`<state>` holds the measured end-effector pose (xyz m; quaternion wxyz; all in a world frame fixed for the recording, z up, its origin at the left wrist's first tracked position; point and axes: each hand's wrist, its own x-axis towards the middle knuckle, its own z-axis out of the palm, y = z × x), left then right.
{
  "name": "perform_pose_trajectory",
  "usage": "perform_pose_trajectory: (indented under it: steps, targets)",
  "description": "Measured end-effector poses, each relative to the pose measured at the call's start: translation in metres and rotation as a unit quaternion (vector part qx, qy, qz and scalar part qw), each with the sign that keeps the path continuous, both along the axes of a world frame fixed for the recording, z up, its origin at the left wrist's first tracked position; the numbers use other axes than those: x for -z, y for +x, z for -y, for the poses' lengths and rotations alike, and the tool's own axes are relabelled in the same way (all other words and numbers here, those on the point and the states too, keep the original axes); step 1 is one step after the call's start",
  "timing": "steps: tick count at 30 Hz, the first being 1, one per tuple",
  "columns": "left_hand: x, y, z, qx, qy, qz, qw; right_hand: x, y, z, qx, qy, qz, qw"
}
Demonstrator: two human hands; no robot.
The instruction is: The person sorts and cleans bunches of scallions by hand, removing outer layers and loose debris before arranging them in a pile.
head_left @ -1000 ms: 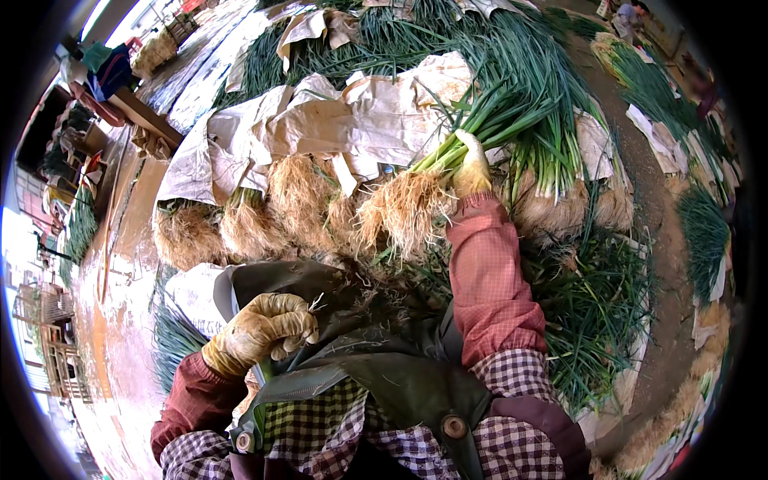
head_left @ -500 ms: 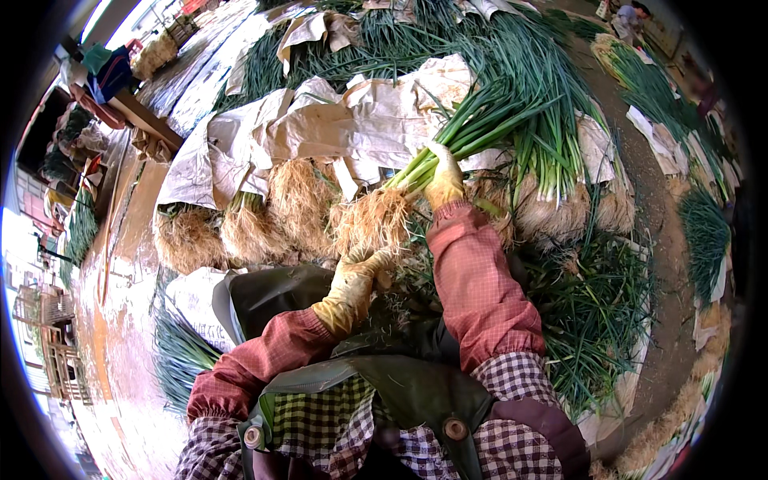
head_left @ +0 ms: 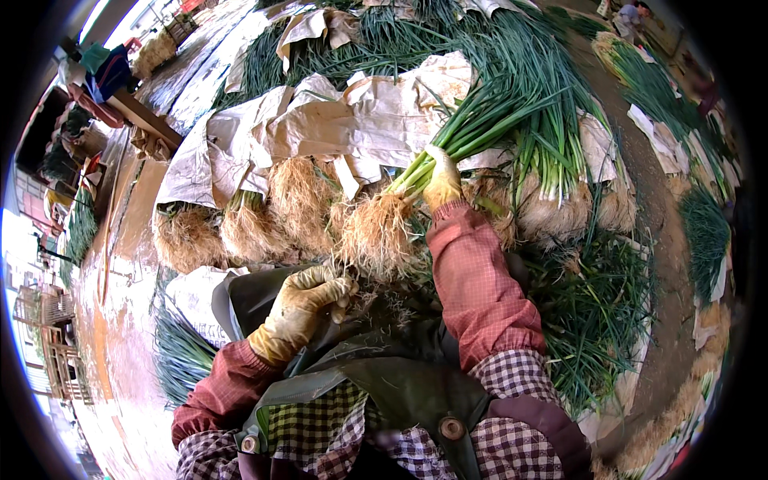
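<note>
My right hand (head_left: 442,182), in a yellowed work glove, is closed round the stems of a bunch of green onions (head_left: 416,178). The bunch lies tilted, its long green leaves reaching up to the right and its shaggy tan roots (head_left: 376,232) hanging at the lower left. My left hand (head_left: 304,308), gloved too, is below and left of those roots, apart from them. Its fingers are curled together; wispy root bits show by the fingertips, but what lies inside them is hidden.
More rooted bundles (head_left: 300,200) lie in a row under a pale cloth sheet (head_left: 320,128). Loose green leaves (head_left: 600,320) are heaped at the right. A green onion bundle (head_left: 184,344) lies at my left. Beyond the dirt path (head_left: 640,200), another row stretches, and a person (head_left: 632,16) is far off.
My left hand has pulled away from the roots, down and to the left. The roots of the bunch have swung slightly right; my right hand keeps its hold in nearly the same place.
</note>
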<state>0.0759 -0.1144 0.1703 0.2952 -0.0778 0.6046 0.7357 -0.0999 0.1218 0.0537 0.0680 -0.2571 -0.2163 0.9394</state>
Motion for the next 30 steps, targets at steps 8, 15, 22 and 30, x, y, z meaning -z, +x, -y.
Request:
perform_pose_trajectory:
  steps: [8,15,22,30]
  targets:
    - [0.062,-0.018,-0.036,-0.078,0.095,0.067,0.990,-0.015,0.009,0.019,-0.012,0.002,-0.008,1.000]
    - [0.038,-0.013,-0.046,0.064,0.156,0.116,0.979,-0.011,0.006,0.007,-0.007,0.008,0.000,1.000]
    - [-0.035,-0.003,0.018,0.071,0.075,-0.033,0.994,-0.013,0.010,0.007,-0.006,0.019,-0.001,1.000]
    - [0.065,-0.010,-0.036,0.031,0.225,0.167,0.959,-0.004,0.004,0.010,-0.011,-0.028,-0.035,0.999]
